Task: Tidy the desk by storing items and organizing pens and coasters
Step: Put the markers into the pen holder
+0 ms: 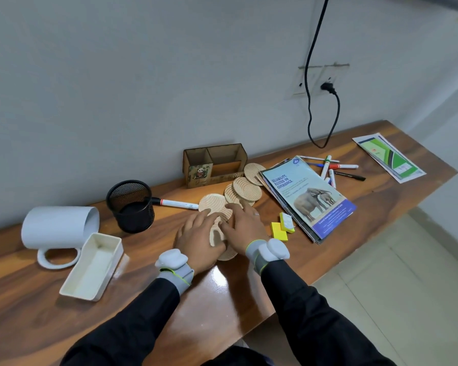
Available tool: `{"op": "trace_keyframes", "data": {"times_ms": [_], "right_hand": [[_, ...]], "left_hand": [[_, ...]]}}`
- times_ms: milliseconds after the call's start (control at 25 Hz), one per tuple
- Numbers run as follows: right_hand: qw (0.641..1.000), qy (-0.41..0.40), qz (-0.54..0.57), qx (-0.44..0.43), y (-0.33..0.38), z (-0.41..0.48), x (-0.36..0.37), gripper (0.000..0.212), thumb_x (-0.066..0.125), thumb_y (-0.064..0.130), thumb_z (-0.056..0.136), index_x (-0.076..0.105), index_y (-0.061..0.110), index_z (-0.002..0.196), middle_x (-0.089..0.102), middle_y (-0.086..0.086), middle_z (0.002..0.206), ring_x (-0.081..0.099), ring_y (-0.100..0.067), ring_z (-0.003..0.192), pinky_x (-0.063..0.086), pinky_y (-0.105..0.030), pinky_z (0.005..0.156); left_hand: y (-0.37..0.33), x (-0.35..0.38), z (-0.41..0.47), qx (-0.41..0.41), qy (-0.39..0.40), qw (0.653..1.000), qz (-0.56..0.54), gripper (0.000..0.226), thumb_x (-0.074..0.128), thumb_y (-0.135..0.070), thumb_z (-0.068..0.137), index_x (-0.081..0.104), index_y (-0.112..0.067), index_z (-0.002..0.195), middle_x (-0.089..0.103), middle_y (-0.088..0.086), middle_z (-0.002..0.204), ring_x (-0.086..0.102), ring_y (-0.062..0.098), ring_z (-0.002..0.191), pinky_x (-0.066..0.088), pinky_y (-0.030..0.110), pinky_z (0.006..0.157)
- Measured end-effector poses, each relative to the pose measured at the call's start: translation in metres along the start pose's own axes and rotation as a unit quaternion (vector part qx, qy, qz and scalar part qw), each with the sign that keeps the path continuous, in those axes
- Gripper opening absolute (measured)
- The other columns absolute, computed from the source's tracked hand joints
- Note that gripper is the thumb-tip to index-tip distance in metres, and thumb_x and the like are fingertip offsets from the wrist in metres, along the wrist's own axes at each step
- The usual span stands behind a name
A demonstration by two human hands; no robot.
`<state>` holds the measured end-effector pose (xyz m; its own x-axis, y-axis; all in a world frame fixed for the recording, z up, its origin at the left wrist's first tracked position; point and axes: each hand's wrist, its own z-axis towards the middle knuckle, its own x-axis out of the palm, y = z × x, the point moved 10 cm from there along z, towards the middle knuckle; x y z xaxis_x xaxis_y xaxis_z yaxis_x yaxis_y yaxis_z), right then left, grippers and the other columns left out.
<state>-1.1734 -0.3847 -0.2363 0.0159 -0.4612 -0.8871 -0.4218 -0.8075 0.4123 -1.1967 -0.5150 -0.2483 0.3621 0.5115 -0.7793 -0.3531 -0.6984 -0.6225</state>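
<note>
At the centre of the frame, the left hand [198,240] grips one coaster [215,235] tilted up on its edge, fingers [204,220] curled round it. The right hand [245,228] rests on the flat coasters [249,190] just beside it, fingers [238,207] spread and lightly bent, holding nothing. The coasters lie overlapped on the counter [37,313], running toward the wooden organizer [214,165] at the upper centre. A marker [179,203] lies beside the mesh cup [130,207]. More pens [333,170] lie at the upper right, behind the brochures [310,196].

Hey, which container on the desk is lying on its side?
The white mug at far left; the black mesh cup, white tray and wooden organizer all sit upright.
</note>
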Motion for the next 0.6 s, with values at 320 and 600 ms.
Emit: {"op": "trace_keyframes", "data": {"times_ms": [320,600], "right_hand": [[0.979,0.026,0.074,-0.186,0.076,-0.005,0.006,0.035,0.052,0.031,0.091,0.055,0.026,0.126,0.051,0.001,0.131,0.043,-0.026,0.121,0.034,-0.033,0.100],[0.934,0.069,0.135,-0.324,0.166,-0.042,0.024,0.031,0.054,0.034,0.089,0.057,0.030,0.120,0.057,0.004,0.119,0.053,-0.020,0.109,0.043,-0.033,0.091]], "left_hand": [[0.014,-0.037,-0.016,-0.080,-0.069,0.993,-0.051,0.062,0.059,-0.008,0.076,0.049,-0.015,0.137,0.049,0.005,0.140,0.044,0.029,0.128,0.037,0.035,0.105],[0.046,-0.116,-0.090,-0.129,-0.239,0.962,-0.022,0.046,0.060,-0.010,0.075,0.060,-0.018,0.121,0.056,0.000,0.124,0.053,0.024,0.111,0.049,0.039,0.087]]}}
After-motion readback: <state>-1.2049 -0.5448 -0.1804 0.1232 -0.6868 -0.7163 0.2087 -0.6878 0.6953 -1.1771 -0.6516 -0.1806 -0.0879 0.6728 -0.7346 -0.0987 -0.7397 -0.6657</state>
